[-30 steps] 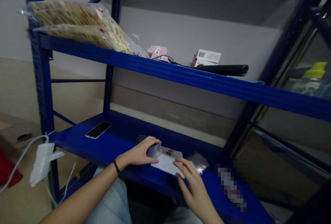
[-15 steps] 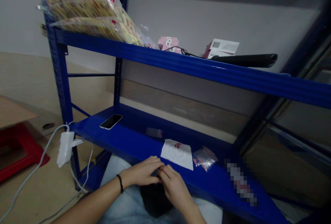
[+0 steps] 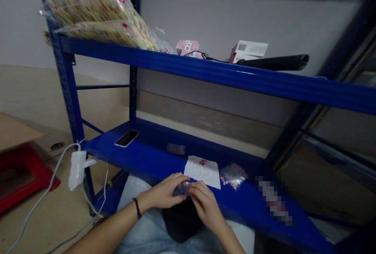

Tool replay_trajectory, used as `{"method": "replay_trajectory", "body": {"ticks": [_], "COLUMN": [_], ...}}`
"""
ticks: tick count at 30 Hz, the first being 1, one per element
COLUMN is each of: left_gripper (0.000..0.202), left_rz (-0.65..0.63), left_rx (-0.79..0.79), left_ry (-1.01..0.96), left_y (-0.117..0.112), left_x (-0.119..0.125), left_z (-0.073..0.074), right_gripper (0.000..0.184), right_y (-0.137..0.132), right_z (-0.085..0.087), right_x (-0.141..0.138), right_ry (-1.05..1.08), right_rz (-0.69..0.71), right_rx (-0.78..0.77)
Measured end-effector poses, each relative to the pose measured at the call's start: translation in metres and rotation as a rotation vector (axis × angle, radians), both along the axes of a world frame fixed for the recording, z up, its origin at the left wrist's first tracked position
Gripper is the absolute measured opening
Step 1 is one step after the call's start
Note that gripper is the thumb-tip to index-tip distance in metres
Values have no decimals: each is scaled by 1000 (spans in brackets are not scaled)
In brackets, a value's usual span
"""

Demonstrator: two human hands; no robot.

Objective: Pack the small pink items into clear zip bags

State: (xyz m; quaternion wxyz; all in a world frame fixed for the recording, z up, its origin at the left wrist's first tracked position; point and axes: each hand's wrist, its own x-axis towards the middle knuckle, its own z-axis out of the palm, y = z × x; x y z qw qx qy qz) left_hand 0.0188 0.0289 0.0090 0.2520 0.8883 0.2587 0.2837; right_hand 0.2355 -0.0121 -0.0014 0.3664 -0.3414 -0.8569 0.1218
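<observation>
My left hand [image 3: 164, 194] and my right hand [image 3: 205, 205] meet just in front of the lower blue shelf [image 3: 141, 156], above my lap. Both pinch a small clear plastic bag [image 3: 181, 188] between their fingertips. A black band circles my left wrist. On the shelf just beyond the hands lies a white sheet of paper [image 3: 204, 172] with a few tiny red pieces [image 3: 202, 162] on it. To its right sits a clear bag of small red and white pieces [image 3: 233, 175]. A small clear cup [image 3: 175, 148] lies on the shelf behind the paper.
A phone [image 3: 127, 138] lies at the shelf's left end. A white charger block [image 3: 76, 164] with cables hangs at its left corner. The upper shelf [image 3: 223, 80] holds packaged goods [image 3: 100, 21], pink boxes [image 3: 188, 47], a white box [image 3: 248, 50] and a black tube [image 3: 273, 62]. A red stool [image 3: 20, 175] stands left.
A second ago my left hand held the clear cup over the paper and my right touched the paper. Both hands have since drawn back toward my lap and now pinch a small clear bag.
</observation>
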Motion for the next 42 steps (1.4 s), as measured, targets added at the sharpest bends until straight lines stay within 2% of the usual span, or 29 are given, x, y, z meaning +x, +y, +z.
{"method": "replay_trajectory", "body": {"ticks": [4, 9, 11, 14, 20, 25, 31, 34, 36, 39, 42], "left_gripper": [54, 93, 100, 93, 84, 64, 61, 55, 51, 52, 51], "left_rz": [46, 67, 56, 47, 48, -18, -57, -31, -13, 52, 149], "left_rx": [-4, -38, -41, -9, 123, 127, 74, 40, 19, 6, 39], "left_ry": [27, 95, 91, 116, 133, 103, 62, 42, 17, -20, -37], "left_y": [4, 8, 9, 8, 4, 5, 4, 3, 4, 11, 27], "left_x": [-5, -15, -17, -19, -18, -17, -14, -13, -13, -11, 0], "left_z": [-3, -3, 0, 5, 13, 14, 11, 9, 8, 9, 13], "right_gripper": [30, 36, 39, 43, 49, 54, 47, 36, 28, 24, 24], "right_y": [-5, -9, -11, -13, -15, -12, -20, -20, -11, 21, 62], "right_z": [9, 14, 15, 18, 22, 20, 28, 25, 20, 12, 9], "right_x": [-1, 1, 3, 6, 8, 9, 4, 3, 12, 37, 63], "right_ry": [-82, -175, -205, -254, -377, -453, -411, -288, -140, 39, -32], "right_rz": [6, 17, 22, 10, -26, -20, -2, 0, -58, -317, -562], "right_rx": [-87, -226, -276, -294, -202, -117, -27, 27, 75, 132, 60]}}
